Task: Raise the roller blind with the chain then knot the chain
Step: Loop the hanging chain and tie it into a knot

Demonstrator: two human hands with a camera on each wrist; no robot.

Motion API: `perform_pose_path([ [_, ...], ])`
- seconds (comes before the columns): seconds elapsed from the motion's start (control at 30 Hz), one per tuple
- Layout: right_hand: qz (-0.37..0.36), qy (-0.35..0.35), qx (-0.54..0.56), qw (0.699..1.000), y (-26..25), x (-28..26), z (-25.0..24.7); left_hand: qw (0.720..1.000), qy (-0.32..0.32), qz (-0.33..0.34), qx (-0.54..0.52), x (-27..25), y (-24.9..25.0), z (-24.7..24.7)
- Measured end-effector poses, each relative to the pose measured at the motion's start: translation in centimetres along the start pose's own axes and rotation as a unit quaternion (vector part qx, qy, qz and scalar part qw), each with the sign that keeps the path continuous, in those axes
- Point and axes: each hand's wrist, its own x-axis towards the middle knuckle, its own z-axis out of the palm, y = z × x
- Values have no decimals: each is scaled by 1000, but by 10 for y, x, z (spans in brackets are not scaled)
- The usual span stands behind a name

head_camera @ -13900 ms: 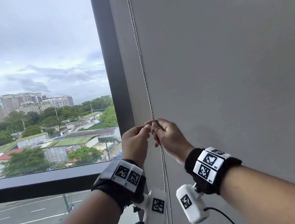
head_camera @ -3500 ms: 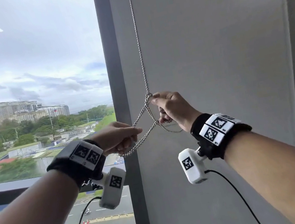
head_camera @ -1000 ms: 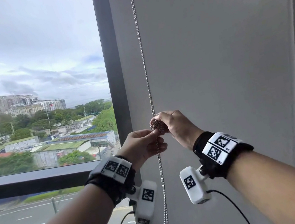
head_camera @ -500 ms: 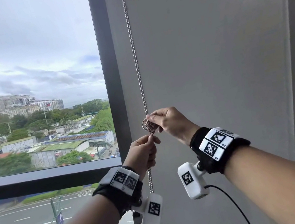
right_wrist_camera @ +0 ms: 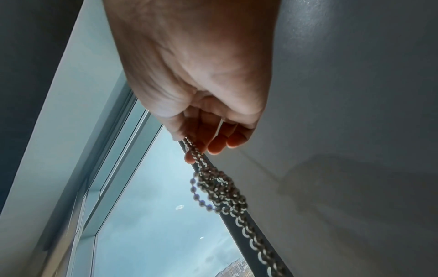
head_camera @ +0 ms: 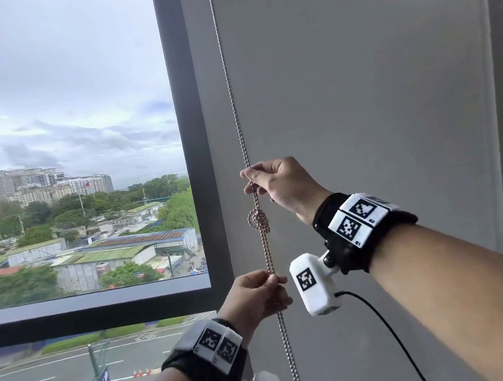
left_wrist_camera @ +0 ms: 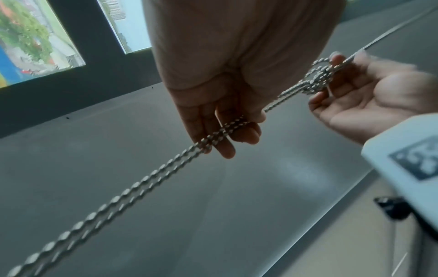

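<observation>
A metal bead chain [head_camera: 234, 110] hangs down in front of the grey wall beside the window frame. A knot [head_camera: 259, 220] sits in its doubled strands, also seen as the knot [right_wrist_camera: 219, 189] and the knot [left_wrist_camera: 316, 78] in the wrist views. My right hand [head_camera: 275, 183] pinches the chain just above the knot. My left hand [head_camera: 257, 295] grips both strands [left_wrist_camera: 220, 131] below the knot, about a hand's length down. The chain is drawn straight between the two hands. The blind itself is out of view above.
The dark window frame [head_camera: 192, 133] stands just left of the chain, with glass [head_camera: 58, 139] and a city view beyond it. The grey wall [head_camera: 359, 89] fills the right side. A sill bar [head_camera: 87, 312] crosses the window low down.
My left hand has slid down the chain away from the knot. My right hand has moved up off the knot to the chain above it, and the knot has drawn tighter.
</observation>
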Motion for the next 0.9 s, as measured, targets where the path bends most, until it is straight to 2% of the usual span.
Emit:
perform_pose_path([
  [0.13,-8,21,-4,1000,1,5,-6,995,-30,-11,92,-8,-19,-14],
  [0.23,-6,31,-9,999,4,5,-10,993,-36,-11,116,-14,-10,-22],
  [0.6,-14,44,-47,998,6,4,-18,996,-70,7,-61,-8,115,-13],
  [0.77,-10,48,-54,997,6,2,-16,982,-59,85,-160,2,171,1],
  [0.9,21,13,-20,999,-5,-8,-14,991,-19,102,-84,13,198,13],
])
